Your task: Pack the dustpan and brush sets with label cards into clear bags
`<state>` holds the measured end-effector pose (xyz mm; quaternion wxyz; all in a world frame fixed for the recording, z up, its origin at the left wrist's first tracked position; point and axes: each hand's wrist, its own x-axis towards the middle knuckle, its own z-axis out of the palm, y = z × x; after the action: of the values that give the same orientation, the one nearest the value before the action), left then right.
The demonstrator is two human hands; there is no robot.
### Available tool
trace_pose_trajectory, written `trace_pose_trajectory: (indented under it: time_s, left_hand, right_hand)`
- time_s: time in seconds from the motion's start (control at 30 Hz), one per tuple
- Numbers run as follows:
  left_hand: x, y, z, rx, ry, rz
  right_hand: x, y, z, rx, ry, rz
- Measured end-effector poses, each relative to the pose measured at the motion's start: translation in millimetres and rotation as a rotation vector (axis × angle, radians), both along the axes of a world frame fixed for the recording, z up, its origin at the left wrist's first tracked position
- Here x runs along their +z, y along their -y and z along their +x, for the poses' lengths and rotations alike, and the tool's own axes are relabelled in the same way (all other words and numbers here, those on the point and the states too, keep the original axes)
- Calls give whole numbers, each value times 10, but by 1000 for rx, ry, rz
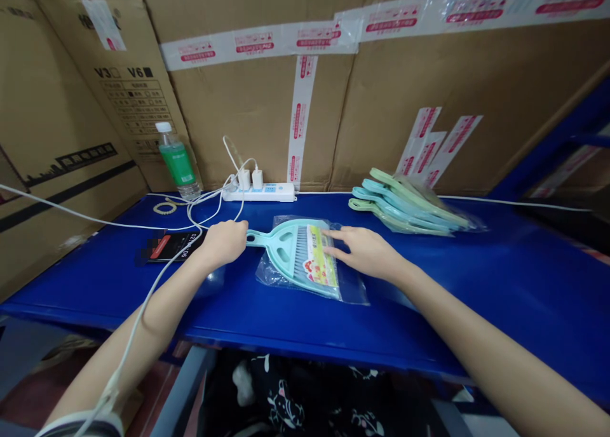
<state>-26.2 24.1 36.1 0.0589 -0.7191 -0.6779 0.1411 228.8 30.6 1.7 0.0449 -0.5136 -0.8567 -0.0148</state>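
Note:
A light-blue dustpan (pixel 282 249) with a small brush (pixel 301 254) set into it lies flat on the blue table, partly in a clear plastic bag (pixel 355 288). A yellow printed card (pixel 320 259) covers the brush's right part. My left hand (pixel 227 243) is closed around the end of the dustpan's handle. My right hand (pixel 359 249) rests with its fingers stretched out over the card and the bag's edge at the right side. Farther back on the right lies a stack of bagged green and blue dustpans (pixel 405 202).
A white power strip (pixel 271 192) with plugged-in chargers stands against the cardboard wall (pixel 257 100). Left of it are a green-labelled bottle (pixel 177 161), a beaded ring (pixel 164 207) and a dark phone-like item (pixel 174 245). A white cable (pixel 157 281) crosses my left forearm.

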Motion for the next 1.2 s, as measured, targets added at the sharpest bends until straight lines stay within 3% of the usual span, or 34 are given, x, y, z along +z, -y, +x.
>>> trace_pose_trajectory:
  time_s: [0.2, 0.43, 0.73, 0.97, 1.07, 1.13, 1.2]
  left_hand:
    - [7, -3, 1, -2, 2, -3]
    - [18, 9, 8, 5, -2, 5]
    - [41, 18, 9, 11, 1, 11]
    - [53, 41, 26, -17, 12, 89]
    - [13, 101, 80, -180, 101, 236]
    - [-39, 163, 135, -417, 231, 277]
    - [-109, 223, 193, -724, 382, 207]
  right_hand:
    - [33, 34, -35, -49, 6, 3]
    - [76, 7, 113, -98, 45, 28]
    - [121, 42, 76, -234, 228, -172]
    - [133, -14, 78, -224, 110, -55]
    - [80, -80, 79, -221, 42, 44]
    - [43, -121, 66, -215, 21, 73]
    - [17, -154, 46, -213, 15, 79]
